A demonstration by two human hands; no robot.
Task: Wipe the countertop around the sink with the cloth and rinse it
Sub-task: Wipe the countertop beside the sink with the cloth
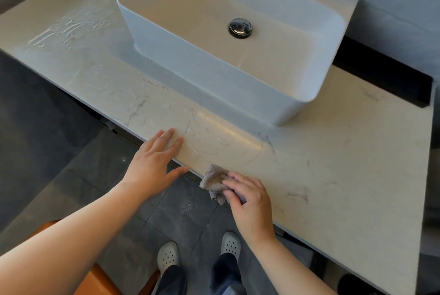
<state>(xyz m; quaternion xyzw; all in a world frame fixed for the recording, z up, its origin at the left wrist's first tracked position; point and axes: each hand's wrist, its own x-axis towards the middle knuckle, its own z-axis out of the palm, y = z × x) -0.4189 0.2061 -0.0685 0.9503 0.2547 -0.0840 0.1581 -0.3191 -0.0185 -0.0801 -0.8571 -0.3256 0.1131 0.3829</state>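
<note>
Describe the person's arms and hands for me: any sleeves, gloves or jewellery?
Both forearms are bare as far as the picture shows, with no sleeves in view. The left hand and the right hand wear no gloves, and no watch, bracelet or ring shows.

The pale marbled countertop [333, 163] carries a white vessel sink [202, 63] toward its back. In front of the sink, at the counter's near edge, sits a crumpled grey cloth [212, 179]. Wet streaks [71, 30] glisten left of the sink.
</note>
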